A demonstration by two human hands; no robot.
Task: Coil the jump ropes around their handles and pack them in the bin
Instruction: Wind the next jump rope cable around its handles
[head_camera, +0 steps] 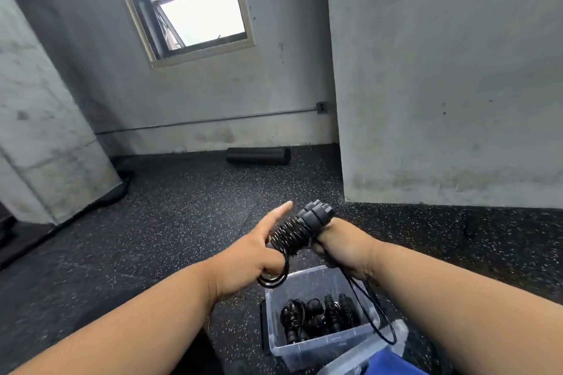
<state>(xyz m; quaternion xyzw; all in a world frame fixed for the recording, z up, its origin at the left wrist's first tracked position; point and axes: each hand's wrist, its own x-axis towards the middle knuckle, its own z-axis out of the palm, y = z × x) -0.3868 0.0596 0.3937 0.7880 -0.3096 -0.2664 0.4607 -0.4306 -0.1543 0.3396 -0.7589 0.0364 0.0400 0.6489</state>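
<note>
A black jump rope is wound in tight turns round its two handles, held side by side in front of me. My right hand grips the handles from the right, and a loose loop of rope hangs down from it. My left hand touches the coil from the left, index finger straight, with a small ring of rope round its thumb. Below them a clear plastic bin stands on the floor with several coiled black jump ropes inside.
The floor is dark speckled rubber. A black foam roller lies against the far wall under a window. A grey wall corner juts out at right, a concrete column at left. Blue cloth shows at the bottom edge.
</note>
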